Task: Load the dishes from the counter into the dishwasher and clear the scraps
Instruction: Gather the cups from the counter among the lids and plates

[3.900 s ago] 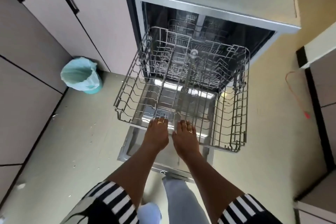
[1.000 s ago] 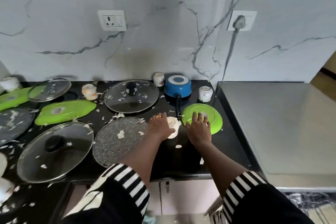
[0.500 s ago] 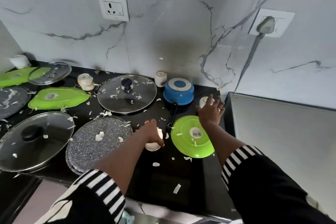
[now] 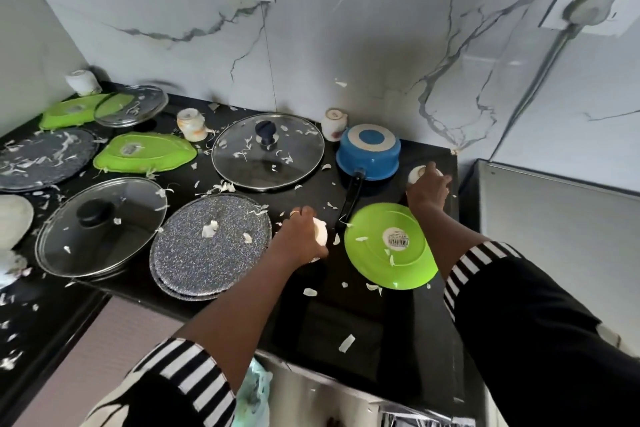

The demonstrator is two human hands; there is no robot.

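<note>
Left hand (image 4: 300, 233) curled round a white cup (image 4: 320, 234) on the black counter (image 4: 415, 340), just left of the green plate (image 4: 384, 253); right hand (image 4: 428, 189) fingers curled over a second white cup (image 4: 416, 173) at back right, beside the inverted blue saucepan (image 4: 369, 153).

You have bare desk (image 4: 332, 319) at the front edge, between the speckled plate (image 4: 211, 250) and the green plate (image 4: 388, 246), dotted with scraps (image 4: 347, 342). Farther back, the blue saucepan (image 4: 369, 152) with its handle (image 4: 350, 199) blocks the way, and glass lids (image 4: 268, 152) crowd the left.
</note>
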